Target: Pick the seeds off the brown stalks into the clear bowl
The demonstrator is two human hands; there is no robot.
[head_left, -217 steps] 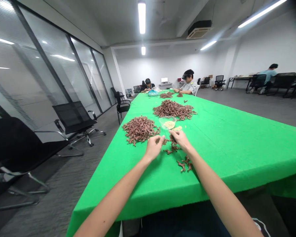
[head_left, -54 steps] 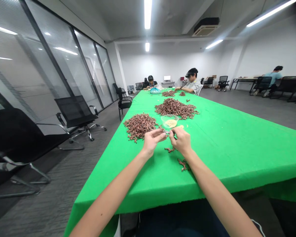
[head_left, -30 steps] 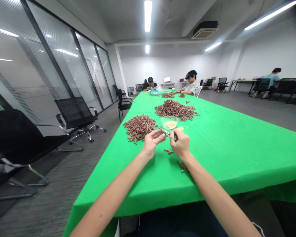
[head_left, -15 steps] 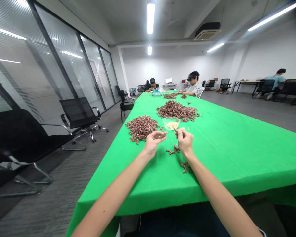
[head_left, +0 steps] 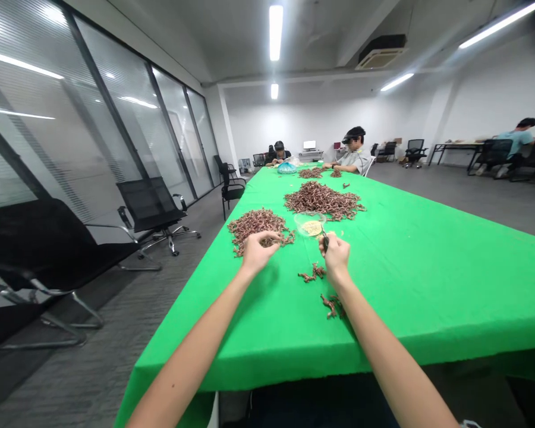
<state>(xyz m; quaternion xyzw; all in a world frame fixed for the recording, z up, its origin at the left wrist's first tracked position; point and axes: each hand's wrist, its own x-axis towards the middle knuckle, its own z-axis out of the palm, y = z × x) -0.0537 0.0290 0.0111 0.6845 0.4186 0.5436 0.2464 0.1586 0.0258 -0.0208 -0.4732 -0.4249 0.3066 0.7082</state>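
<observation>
My left hand [head_left: 258, 251] rests with curled fingers on the near edge of a heap of dried reddish-brown sprigs [head_left: 258, 229]. Whether it holds any sprigs is hidden. My right hand [head_left: 336, 257] stands apart from it, pinching a small dark-tipped metal tool [head_left: 325, 241]. Just beyond that tool is a clear glass bowl [head_left: 310, 224] holding pale yellow bits. Two small clumps of sprigs [head_left: 314, 273] [head_left: 332, 306] lie on the green cloth below my right hand, untouched.
A larger heap of sprigs [head_left: 323, 201] lies beyond the bowl on the green-covered table [head_left: 383, 297]. Two seated people [head_left: 354, 151] [head_left: 279, 154] work at the far end, near a blue bag [head_left: 286, 169]. Black chairs [head_left: 151, 199] stand along the glass wall at left.
My left hand has moved left, away from my right hand, onto the heap. My right hand has shifted slightly right, and the tool now points upward in it.
</observation>
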